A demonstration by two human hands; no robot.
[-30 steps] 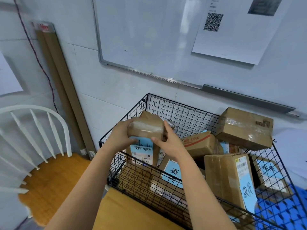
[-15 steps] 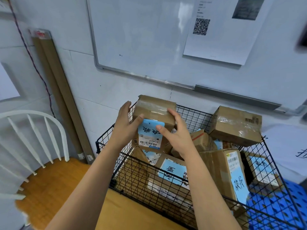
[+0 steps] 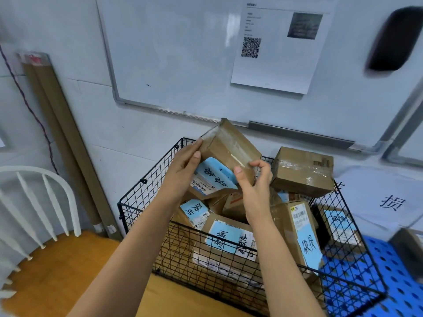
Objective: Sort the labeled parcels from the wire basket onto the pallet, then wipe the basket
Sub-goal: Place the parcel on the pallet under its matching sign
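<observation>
A black wire basket point(image 3: 146, 195) stands against the wall and holds several brown cardboard parcels with blue handwritten labels. Above its back left corner I hold one taped parcel point(image 3: 229, 149), tilted, its blue label point(image 3: 214, 173) facing me. My left hand point(image 3: 183, 170) grips the parcel's left end and my right hand point(image 3: 254, 186) grips its right lower corner. Another parcel point(image 3: 302, 172) rests high at the basket's back right. A blue perforated pallet point(image 3: 393, 282) lies to the right of the basket.
A white wooden chair point(image 3: 39, 225) with an orange seat stands at the left. Long cardboard tubes point(image 3: 61, 133) lean on the wall. A whiteboard point(image 3: 183, 53) with a printed sheet hangs above. A white sign point(image 3: 386, 197) with black writing lies right of the basket.
Both hands have lifted the parcel out of the basket and tilted it, so its right end now points down. The view has shifted to the right.
</observation>
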